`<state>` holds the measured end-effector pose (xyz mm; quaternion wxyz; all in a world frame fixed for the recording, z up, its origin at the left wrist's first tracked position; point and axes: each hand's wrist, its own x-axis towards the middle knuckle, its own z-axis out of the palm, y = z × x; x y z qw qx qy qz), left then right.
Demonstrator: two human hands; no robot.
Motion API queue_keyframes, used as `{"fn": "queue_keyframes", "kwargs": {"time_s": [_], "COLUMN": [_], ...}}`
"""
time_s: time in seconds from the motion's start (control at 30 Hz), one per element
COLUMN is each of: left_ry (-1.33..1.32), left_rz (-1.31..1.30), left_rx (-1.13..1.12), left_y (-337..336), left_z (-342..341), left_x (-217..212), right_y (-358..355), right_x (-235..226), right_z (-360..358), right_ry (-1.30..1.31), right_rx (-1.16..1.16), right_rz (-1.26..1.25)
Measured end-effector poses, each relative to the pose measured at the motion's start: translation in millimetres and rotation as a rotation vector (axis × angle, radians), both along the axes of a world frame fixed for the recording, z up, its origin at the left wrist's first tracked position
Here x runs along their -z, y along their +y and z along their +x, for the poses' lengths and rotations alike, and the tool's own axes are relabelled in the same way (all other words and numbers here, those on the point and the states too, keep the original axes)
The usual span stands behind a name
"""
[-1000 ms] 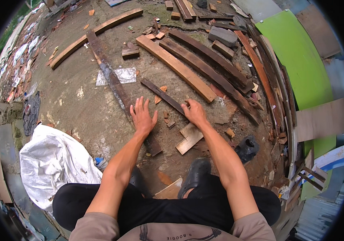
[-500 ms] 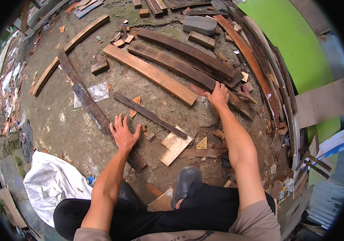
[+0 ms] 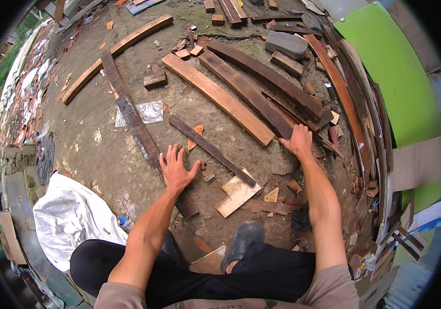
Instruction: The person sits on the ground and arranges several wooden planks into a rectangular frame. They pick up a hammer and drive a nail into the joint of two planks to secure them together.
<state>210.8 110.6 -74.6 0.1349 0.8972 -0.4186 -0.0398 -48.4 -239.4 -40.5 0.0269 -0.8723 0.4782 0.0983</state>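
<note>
My right hand is closed on the near end of a dark brown plank, thumb on its left side and fingers over its right. That plank's near end lies close beside a lighter brown plank on its left. Another dark plank rests just to its right. My left hand is held open, fingers spread and holding nothing, close to a long, weathered dark plank. A thin dark strip of wood lies to the right of that hand, its near end on a pale board piece.
A white sack lies at the lower left. Stacked boards and a green panel line the right side. A grey block and small wood offcuts lie farther off. My grey clog is near the pale board piece.
The dark plank's near end has swung left with my right hand, closer to the lighter plank. The view has turned a little. My left hand stays open.
</note>
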Motion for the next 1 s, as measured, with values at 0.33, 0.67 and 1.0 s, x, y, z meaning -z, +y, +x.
{"fn": "queue_keyframes", "kwargs": {"time_s": [0.33,0.67,1.0], "left_ry": [0.049,0.222,1.325], "left_rz": [-0.081,-0.263,-0.222], "left_rx": [0.010,-0.015,0.241], "left_y": [5.1,2.4,-57.1], "left_z": [1.0,2.6,16.5], "left_x": [-0.2,0.8,-149.4], "right_y": [47.3,109.2,188.1], "right_x": [-78.6,-162.2,-122.7], "right_z": [2.1,58.0,169.1], "right_ry": [-0.195,-0.605,-1.285], "right_rx": [0.181,0.499,0.860], "right_rz": [0.052,-0.004,0.248]}}
